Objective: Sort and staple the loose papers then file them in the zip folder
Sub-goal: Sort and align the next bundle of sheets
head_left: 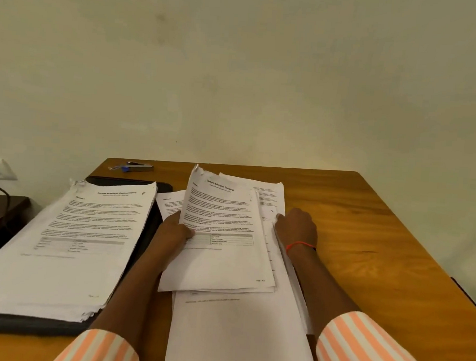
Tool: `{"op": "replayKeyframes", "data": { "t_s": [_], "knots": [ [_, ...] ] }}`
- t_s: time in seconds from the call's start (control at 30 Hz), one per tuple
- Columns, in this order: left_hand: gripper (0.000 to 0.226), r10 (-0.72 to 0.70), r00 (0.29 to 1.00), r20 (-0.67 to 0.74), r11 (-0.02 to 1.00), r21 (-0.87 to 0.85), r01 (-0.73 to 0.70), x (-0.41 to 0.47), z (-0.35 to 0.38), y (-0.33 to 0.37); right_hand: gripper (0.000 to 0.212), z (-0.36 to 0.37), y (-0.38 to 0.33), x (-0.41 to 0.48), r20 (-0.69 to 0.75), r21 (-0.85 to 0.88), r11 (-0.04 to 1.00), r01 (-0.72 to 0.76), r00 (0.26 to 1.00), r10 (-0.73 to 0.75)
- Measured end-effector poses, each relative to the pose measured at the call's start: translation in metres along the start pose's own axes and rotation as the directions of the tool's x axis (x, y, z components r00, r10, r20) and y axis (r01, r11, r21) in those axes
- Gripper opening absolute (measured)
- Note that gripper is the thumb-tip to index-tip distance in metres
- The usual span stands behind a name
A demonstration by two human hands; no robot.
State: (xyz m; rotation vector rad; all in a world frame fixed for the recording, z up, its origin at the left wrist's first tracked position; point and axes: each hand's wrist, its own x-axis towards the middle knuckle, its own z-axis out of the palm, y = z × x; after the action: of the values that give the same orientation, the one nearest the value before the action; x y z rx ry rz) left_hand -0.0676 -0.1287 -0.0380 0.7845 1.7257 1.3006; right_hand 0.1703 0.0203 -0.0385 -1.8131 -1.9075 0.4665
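Centre of the table: a sheaf of printed pages, far corner curled up, pinched at its left edge by the left hand, over loose sheets cut off at the near edge. Right hand at the right margin of those sheets, fingers bent, hold on the paper not discernible. To the left, a thick stack hiding most of a dark zip folder; at the far edge, a stapler, small and blurred.
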Motion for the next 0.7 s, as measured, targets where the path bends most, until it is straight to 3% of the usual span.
{"op": "replayKeyframes", "data": {
  "t_s": [0.23, 0.5, 0.7],
  "knots": [
    [0.042, 0.025, 1.000, -0.010, 0.997, 0.079, -0.024, 0.002, 0.003, 0.005, 0.034, 0.004, -0.004, 0.013, 0.012, -0.116, 0.993, 0.037, 0.999, -0.036],
    [0.039, 0.012, 1.000, -0.022, 0.995, 0.104, -0.009, 0.003, 0.004, 0.006, 0.023, 0.008, 0.000, 0.020, 0.025, -0.008, 0.999, 0.036, 0.999, -0.035],
    [0.039, -0.004, 0.999, -0.037, 0.997, 0.083, 0.007, 0.003, 0.005, 0.006, 0.006, 0.005, 0.002, 0.019, -0.098, 0.214, 0.977, 0.015, 0.995, 0.006]
  ]
}}
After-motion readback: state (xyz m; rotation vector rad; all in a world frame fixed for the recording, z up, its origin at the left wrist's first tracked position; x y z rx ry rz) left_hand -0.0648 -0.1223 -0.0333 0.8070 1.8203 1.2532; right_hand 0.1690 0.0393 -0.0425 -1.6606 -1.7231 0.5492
